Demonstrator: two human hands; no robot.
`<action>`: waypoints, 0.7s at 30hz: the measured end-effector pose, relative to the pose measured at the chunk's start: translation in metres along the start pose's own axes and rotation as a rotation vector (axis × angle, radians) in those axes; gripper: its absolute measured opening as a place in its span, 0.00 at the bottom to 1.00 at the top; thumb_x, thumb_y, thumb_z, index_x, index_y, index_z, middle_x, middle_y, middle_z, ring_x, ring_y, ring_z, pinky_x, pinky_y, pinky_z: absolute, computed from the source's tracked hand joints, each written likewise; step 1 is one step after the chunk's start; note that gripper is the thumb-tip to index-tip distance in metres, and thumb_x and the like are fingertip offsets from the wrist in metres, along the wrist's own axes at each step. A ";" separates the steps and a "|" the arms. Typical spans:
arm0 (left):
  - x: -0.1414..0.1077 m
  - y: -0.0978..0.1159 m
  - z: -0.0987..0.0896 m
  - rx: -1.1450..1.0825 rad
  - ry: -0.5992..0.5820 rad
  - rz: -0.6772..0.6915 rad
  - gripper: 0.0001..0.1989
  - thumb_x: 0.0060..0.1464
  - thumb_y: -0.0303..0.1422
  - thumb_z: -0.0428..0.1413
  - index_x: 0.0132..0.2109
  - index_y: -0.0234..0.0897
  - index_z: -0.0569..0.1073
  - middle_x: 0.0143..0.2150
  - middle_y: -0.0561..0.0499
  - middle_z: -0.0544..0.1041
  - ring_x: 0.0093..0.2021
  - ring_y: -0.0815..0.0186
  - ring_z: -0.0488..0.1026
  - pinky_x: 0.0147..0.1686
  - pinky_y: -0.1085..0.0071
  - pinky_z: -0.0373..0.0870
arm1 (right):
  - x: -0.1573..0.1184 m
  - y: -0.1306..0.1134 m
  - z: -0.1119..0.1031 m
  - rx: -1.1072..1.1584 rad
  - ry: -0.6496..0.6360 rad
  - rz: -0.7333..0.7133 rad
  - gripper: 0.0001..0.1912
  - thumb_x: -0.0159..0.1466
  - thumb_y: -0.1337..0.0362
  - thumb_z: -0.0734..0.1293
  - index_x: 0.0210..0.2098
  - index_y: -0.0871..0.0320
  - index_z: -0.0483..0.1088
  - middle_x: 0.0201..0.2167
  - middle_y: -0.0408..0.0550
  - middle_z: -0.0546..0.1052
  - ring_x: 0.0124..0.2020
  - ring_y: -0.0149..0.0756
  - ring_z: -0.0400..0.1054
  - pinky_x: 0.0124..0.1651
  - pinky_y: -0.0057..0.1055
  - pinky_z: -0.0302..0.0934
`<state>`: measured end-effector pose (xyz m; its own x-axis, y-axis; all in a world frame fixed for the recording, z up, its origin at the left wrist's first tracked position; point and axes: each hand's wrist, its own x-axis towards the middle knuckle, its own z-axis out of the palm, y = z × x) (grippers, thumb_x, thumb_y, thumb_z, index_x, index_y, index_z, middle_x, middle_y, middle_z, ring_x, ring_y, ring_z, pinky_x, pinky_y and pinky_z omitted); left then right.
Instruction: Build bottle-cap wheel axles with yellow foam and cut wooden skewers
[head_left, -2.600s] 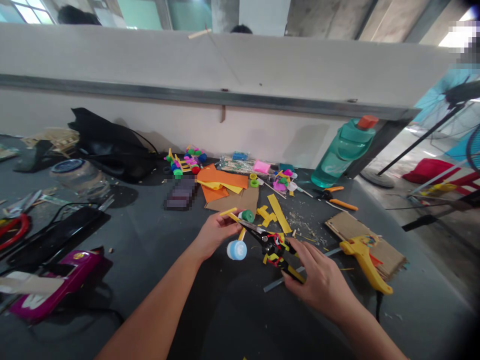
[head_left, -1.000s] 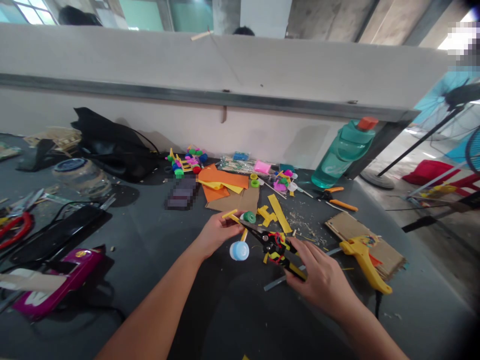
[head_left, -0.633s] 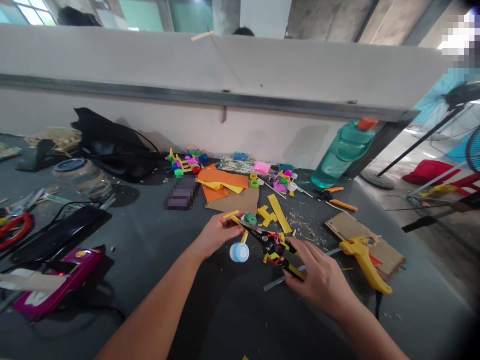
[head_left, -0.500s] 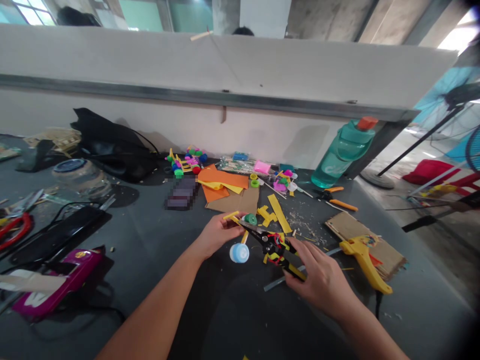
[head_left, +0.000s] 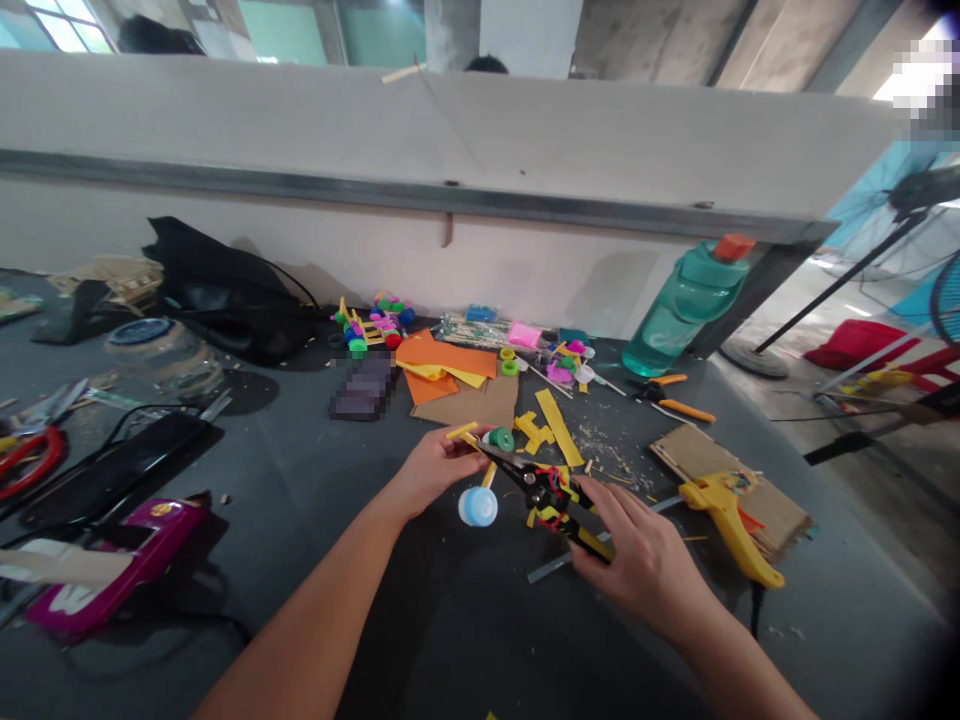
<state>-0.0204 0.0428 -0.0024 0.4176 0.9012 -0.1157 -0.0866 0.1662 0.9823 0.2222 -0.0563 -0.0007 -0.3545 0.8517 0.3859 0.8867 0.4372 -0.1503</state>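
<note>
My left hand (head_left: 437, 472) pinches a yellow wooden strip (head_left: 463, 431) that carries a green bottle cap (head_left: 501, 439). A thin yellow stick runs down to a pale blue bottle cap (head_left: 478, 507), which hangs below my fingers. My right hand (head_left: 640, 558) grips black-handled snips (head_left: 545, 491) wrapped with red and yellow bits. Their metal blades reach the strip beside my left fingers. Whether the blades bite the strip is hidden.
On the dark table lie a yellow glue gun (head_left: 726, 530) on cardboard (head_left: 731, 480), orange paper (head_left: 446, 365), yellow strips (head_left: 557, 427), orange-handled pliers (head_left: 671, 395), a teal bottle (head_left: 686, 310) and a black bag (head_left: 225, 300). A concrete wall stands behind.
Both hands and the snips have shifted only slightly. The blue and green caps sit a little further right and lower than in the oldest frame.
</note>
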 end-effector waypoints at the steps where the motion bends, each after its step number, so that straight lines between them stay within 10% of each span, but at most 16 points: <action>1: 0.000 0.000 0.000 -0.004 -0.003 -0.007 0.25 0.42 0.31 0.61 0.51 0.33 0.71 0.41 0.47 0.77 0.39 0.65 0.72 0.44 0.68 0.66 | 0.000 -0.001 0.000 -0.001 0.002 0.007 0.28 0.55 0.63 0.63 0.55 0.62 0.58 0.45 0.59 0.72 0.45 0.46 0.69 0.44 0.41 0.66; 21: -0.002 -0.006 0.007 -0.221 -0.142 -0.203 0.19 0.40 0.32 0.64 0.40 0.32 0.70 0.32 0.48 0.76 0.32 0.62 0.75 0.42 0.59 0.68 | 0.006 0.018 0.012 -0.162 0.028 0.514 0.34 0.54 0.49 0.63 0.54 0.62 0.59 0.41 0.58 0.73 0.41 0.51 0.69 0.38 0.43 0.63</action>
<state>-0.0147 0.0370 -0.0075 0.5669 0.7788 -0.2685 -0.1765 0.4331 0.8839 0.2328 -0.0401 -0.0123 0.1437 0.9352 0.3236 0.9789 -0.0863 -0.1851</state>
